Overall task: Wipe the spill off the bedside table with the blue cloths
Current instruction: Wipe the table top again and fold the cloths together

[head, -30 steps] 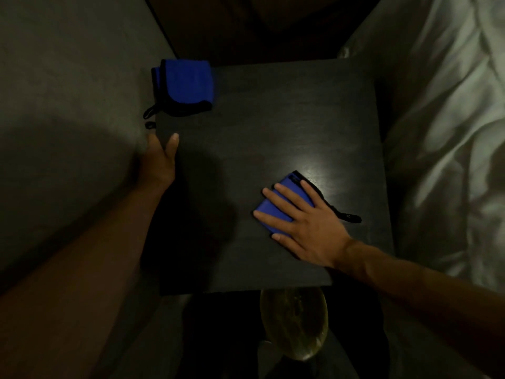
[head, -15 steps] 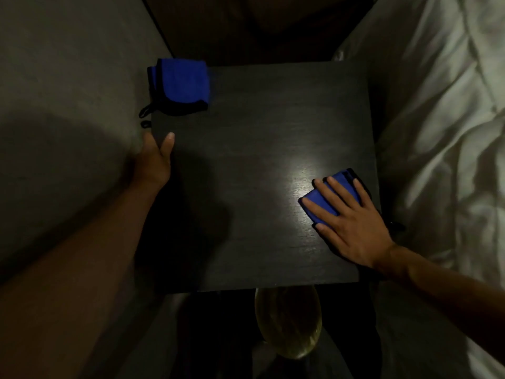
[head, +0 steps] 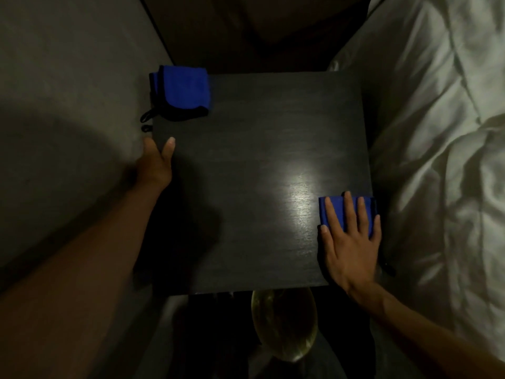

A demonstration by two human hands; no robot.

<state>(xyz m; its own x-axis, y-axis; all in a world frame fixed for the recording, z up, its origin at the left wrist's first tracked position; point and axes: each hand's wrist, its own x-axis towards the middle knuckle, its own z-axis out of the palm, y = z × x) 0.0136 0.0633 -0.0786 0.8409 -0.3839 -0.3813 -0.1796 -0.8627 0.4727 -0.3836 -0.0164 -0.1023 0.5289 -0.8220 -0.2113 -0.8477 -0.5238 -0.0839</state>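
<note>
The dark wooden bedside table (head: pixel 246 173) fills the middle of the head view, with a bright glare patch right of centre. My right hand (head: pixel 351 242) lies flat with fingers spread on a folded blue cloth (head: pixel 337 212) at the table's right edge. A second blue cloth (head: pixel 185 91), folded and edged in black, sits on the far left corner. My left hand (head: pixel 157 162) grips the table's left edge, thumb on top. No spill is distinguishable in the dim light.
A white rumpled bed cover (head: pixel 437 160) lies close along the table's right side. A grey wall (head: pixel 68 105) runs along the left. Below the near edge a rounded shiny yellowish object (head: pixel 284 326) shows on the floor.
My right hand slid the blue cloth from the table's middle front to the right edge, and its fingers now point away from me. The left hand and far cloth stayed put.
</note>
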